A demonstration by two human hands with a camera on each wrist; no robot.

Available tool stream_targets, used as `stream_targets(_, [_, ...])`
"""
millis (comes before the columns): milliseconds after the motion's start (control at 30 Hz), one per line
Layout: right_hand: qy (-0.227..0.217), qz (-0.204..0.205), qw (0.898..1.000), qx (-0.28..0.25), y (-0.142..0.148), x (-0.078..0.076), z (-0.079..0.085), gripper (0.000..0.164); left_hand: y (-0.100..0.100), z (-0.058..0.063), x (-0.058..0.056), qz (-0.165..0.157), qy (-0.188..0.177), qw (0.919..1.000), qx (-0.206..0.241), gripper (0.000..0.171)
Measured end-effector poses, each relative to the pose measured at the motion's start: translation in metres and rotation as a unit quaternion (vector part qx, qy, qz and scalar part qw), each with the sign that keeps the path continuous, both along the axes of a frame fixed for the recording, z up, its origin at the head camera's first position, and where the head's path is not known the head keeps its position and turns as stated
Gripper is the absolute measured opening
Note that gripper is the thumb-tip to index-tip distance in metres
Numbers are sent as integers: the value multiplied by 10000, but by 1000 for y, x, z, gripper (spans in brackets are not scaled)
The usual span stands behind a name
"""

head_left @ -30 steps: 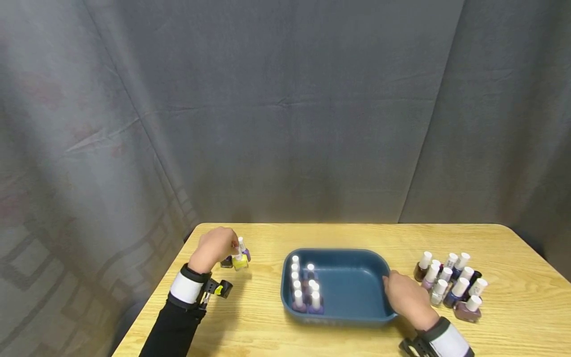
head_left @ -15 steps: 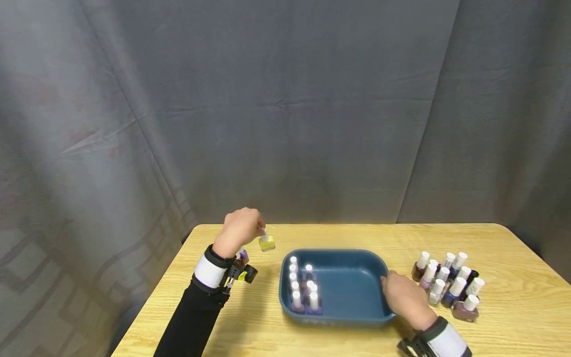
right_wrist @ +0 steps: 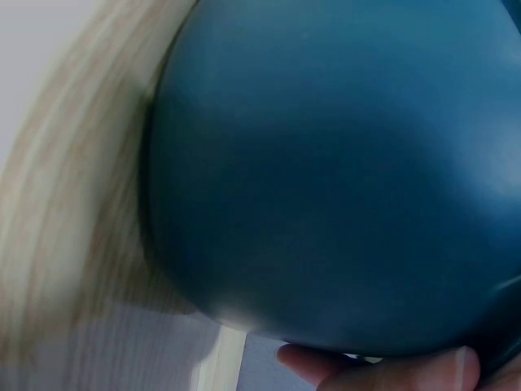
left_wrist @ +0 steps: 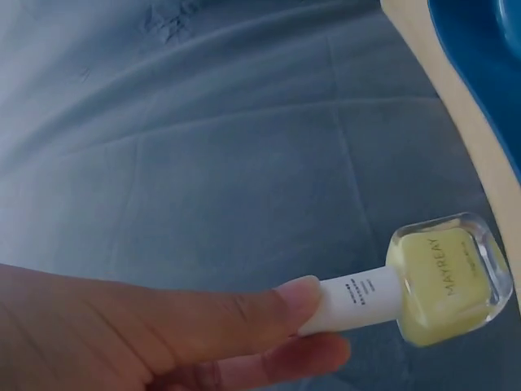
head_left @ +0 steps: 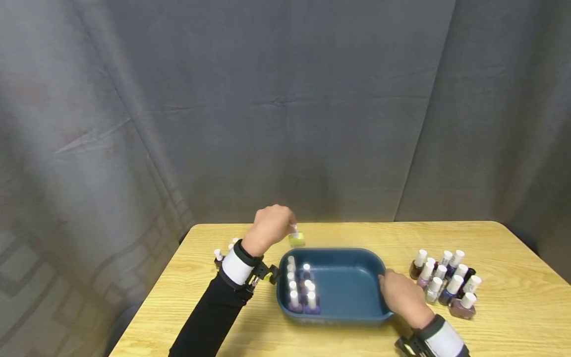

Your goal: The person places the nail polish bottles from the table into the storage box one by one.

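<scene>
One yellow bottle (left_wrist: 446, 283) hangs off the blue tray (head_left: 352, 292) at eleven o'clock, cap pinched by the left hand (head_left: 273, 223), right hand (head_left: 403, 297) gripping three o'clock, a carry seemingly calling for lowering inside.

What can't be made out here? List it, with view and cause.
Head: left bottles, partly hidden by the left wristband.
Head: print on the right bottles, too small.
Left wrist: cap print on the held bottle, too small; tray, mostly cut off by the right and top edges.
Right wrist: right hand, mostly cut off by the bottom edge.
</scene>
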State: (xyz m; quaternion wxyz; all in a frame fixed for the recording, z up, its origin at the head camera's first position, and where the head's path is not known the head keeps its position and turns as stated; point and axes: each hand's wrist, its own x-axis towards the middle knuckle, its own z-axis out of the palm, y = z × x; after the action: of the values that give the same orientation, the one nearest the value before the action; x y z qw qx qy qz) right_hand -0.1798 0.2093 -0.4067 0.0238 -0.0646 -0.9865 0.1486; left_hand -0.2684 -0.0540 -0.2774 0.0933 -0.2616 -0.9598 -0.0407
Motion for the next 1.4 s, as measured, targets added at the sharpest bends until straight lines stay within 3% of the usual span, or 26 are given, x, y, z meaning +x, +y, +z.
stream_targets(100, [5, 10, 10000, -16, -1, 0, -1, 25, 8, -4, 2, -108, -27, 9999, -33, 6])
stream_targets(333, [-39, 2, 10000, -3, -3, 0, 0, 25, 24, -20, 1, -373, 68, 9990, -236, 38])
stream_targets(433, [-15, 6, 10000, 0, -3, 1, 0, 25, 28, -30, -1, -426, 190, 9981, -395, 42])
stream_targets(733, [14, -6, 10000, -17, -3, 1, -1, 25, 36, -55, -5, -283, 41, 9960, -852, 34])
stream_targets(967, [38, -9, 10000, -13, -4, 2, -2, 25, 39, -63, -6, -141, -6, 9915, -1292, 25])
stream_targets(1400, [86, 45, 10000, -13, -4, 3, -2, 25, 39, -72, -7, -239, 28, 9853, -1691, 18])
